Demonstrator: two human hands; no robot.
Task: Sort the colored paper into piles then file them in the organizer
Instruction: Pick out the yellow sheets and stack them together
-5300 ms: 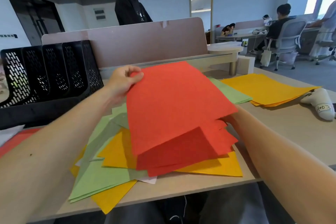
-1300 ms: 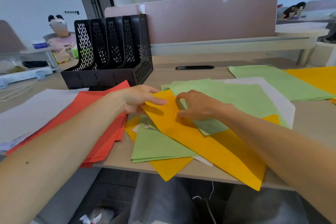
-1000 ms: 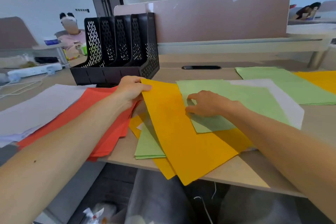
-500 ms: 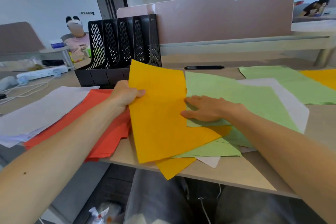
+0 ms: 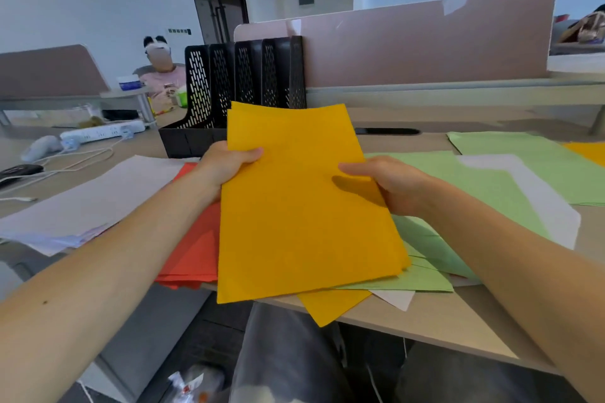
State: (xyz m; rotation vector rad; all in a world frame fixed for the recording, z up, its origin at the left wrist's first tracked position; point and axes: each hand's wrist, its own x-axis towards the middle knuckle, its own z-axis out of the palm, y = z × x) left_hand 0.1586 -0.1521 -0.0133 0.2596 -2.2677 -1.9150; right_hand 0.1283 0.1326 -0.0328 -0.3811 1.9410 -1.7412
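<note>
Both hands hold up yellow sheets above the desk's front edge. My left hand grips their left edge, thumb on top. My right hand grips the right edge. Under them lies a mixed heap: green sheets, a white sheet and a yellow corner jutting over the desk edge. A red pile lies to the left, beside a white pile. The black mesh organizer stands empty behind the held sheets. A sorted green pile and a yellow pile lie at the right.
A pink desk divider closes off the back. A power strip, cables and a white controller lie at the far left. A person in a headset sits behind the organizer. My lap is below the desk edge.
My left hand lifted the yellow sheets off the heap. My right hand left the green sheet and took hold of their right edge. The red sheets from earlier now lie at the left.
</note>
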